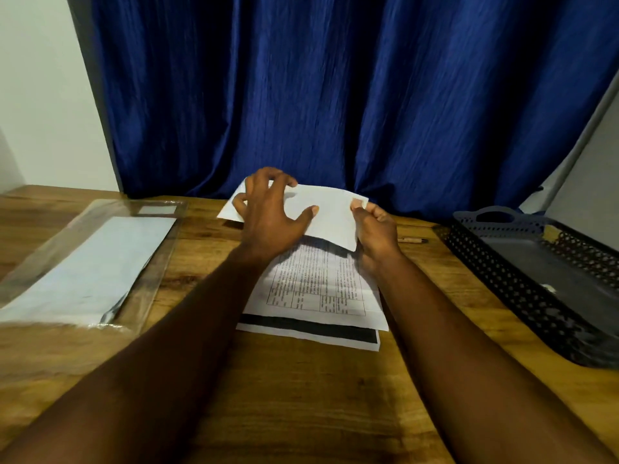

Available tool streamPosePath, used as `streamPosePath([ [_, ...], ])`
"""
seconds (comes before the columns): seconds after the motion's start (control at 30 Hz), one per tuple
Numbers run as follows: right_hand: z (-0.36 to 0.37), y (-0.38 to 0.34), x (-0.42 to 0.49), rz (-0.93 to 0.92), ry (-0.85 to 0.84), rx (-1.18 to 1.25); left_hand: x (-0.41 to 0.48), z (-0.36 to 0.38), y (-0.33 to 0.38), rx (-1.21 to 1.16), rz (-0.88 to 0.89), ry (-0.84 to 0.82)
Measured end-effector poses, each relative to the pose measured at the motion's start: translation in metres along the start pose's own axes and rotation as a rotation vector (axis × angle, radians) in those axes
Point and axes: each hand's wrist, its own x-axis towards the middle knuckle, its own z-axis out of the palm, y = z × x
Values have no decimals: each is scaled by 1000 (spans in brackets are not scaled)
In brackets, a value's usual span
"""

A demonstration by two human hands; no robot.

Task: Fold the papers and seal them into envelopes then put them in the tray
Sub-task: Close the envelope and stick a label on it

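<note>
At the left of the wooden tabletop (301, 396) lies a clear plastic sleeve of white envelopes (83, 262), untouched. Toward the middle, the left hand (268, 212) arches spread fingers over a white paper sheet (331, 212), fingertips hooked at its far edge, thumb laid on top. The right hand (375, 229) pinches the sheet's right edge between thumb and curled fingers. The sheet is lifted and bowed above the stack of printed papers (318, 296). If its edges are not matched first, a crease pressed now would likely run crooked and the fold might not fit an envelope — or the hands could drag the stack askew. Far right stands the black perforated plastic tray (536, 279) — well apart from the sheet.
</note>
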Motion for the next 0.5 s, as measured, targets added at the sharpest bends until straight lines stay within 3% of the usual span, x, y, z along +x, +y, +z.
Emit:
streamPosePath([
  [0.13,1,-4,1,34,23,98,-4,4,-2,-1,-236,145],
  [0.33,3,-9,-3,146,-18,266,0,-3,19,-528,-833,32],
  [0.4,4,-12,-6,180,-22,323,0,-3,18,-671,-925,-1],
  [0.5,2,-12,-11,222,-76,310,2,-5,14,-768,-897,86],
])
